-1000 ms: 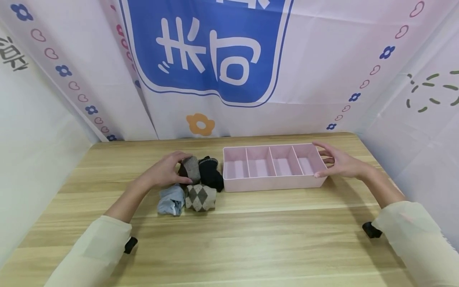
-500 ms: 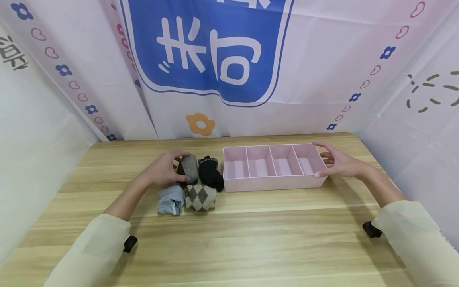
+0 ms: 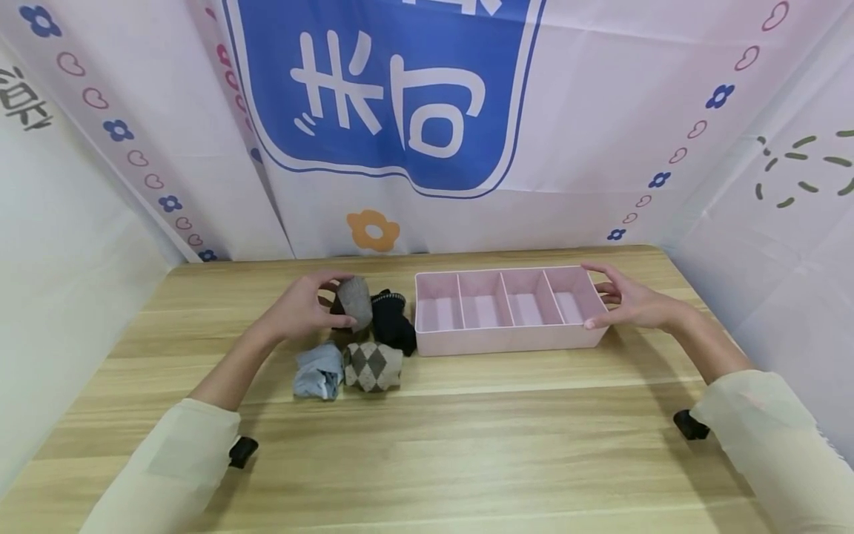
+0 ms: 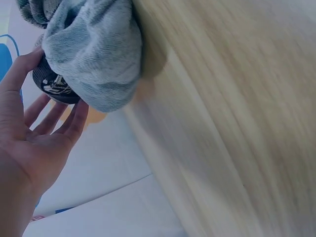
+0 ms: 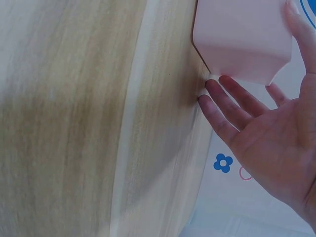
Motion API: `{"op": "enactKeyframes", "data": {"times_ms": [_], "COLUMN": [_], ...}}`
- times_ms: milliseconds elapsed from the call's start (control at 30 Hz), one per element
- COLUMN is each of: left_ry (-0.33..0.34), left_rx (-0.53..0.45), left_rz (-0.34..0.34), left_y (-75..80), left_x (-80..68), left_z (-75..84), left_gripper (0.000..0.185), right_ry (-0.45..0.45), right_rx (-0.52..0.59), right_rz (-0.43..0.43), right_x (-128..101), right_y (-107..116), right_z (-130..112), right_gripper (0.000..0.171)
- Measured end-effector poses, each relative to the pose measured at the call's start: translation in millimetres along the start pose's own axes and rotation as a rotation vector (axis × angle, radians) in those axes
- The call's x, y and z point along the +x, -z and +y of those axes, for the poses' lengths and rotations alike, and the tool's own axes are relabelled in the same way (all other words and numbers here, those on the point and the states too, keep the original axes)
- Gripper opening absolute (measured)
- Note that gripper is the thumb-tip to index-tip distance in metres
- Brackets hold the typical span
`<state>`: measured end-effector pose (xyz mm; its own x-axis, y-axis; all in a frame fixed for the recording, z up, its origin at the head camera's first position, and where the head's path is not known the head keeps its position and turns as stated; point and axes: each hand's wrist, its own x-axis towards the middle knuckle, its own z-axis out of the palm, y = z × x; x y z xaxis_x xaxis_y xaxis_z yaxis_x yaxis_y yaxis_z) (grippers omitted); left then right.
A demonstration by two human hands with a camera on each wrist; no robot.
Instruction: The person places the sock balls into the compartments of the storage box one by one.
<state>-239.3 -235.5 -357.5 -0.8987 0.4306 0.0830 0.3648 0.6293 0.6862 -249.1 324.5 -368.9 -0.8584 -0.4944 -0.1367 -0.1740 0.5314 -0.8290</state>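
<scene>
Lifted slightly off counter since before: grey sock roll, gripped by left hand. Right hand, fingers straight, touches pink tray end.

The wide near half of the wooden table, across the lower frame, lies open for a hand to pass. In the middle, the pink divided tray blocks the right-centre, with the right hand at its right end. Just left of it, the black sock, argyle sock and blue sock crowd together beneath the left hand, which grips the grey sock.
</scene>
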Motion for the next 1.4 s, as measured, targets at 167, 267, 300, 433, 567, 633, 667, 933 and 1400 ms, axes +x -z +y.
{"op": "enactKeyframes", "data": {"times_ms": [167,267,300,433,567,633,667,933,1400], "left_ry": [0.021,0.022,0.017,-0.013,-0.048,-0.061,-0.062,-0.086,-0.104], "left_rx": [-0.058,-0.068,-0.069,-0.078,-0.088,-0.088,-0.085,-0.053,-0.173], "left_rz": [0.009,0.017,0.018,0.024,0.044,0.057,0.062,0.103,0.110], "left_y": [0.0,-0.3,-0.5,-1.2,-3.1,-4.7,-5.7,-13.0,-24.3], "left_x": [0.8,1.0,1.0,1.5,2.9,4.1,4.9,13.0,27.9], "left_z": [5.7,9.2,10.3,14.1,19.2,22.6,24.6,39.8,61.4], "left_gripper": [0.075,0.076,0.076,0.075,0.075,0.075,0.075,0.078,0.077], "right_ry": [-0.006,-0.012,-0.014,-0.020,-0.023,-0.025,-0.027,-0.035,-0.045], "right_rx": [-0.003,-0.007,-0.007,0.002,0.002,0.000,-0.001,-0.010,-0.007], "right_rz": [0.003,0.005,0.004,0.003,0.002,0.000,0.000,0.003,-0.003], "right_x": [0.1,0.6,0.6,0.9,0.8,0.4,0.1,-1.1,0.0], "right_y": [0.1,0.6,0.7,1.0,0.9,0.8,0.8,1.9,1.4], "right_z": [-0.2,0.7,0.8,1.1,0.5,0.1,-0.2,-0.4,-0.8], "right_gripper": [0.104,0.104,0.104,0.104,0.104,0.104,0.104,0.103,0.104]}}
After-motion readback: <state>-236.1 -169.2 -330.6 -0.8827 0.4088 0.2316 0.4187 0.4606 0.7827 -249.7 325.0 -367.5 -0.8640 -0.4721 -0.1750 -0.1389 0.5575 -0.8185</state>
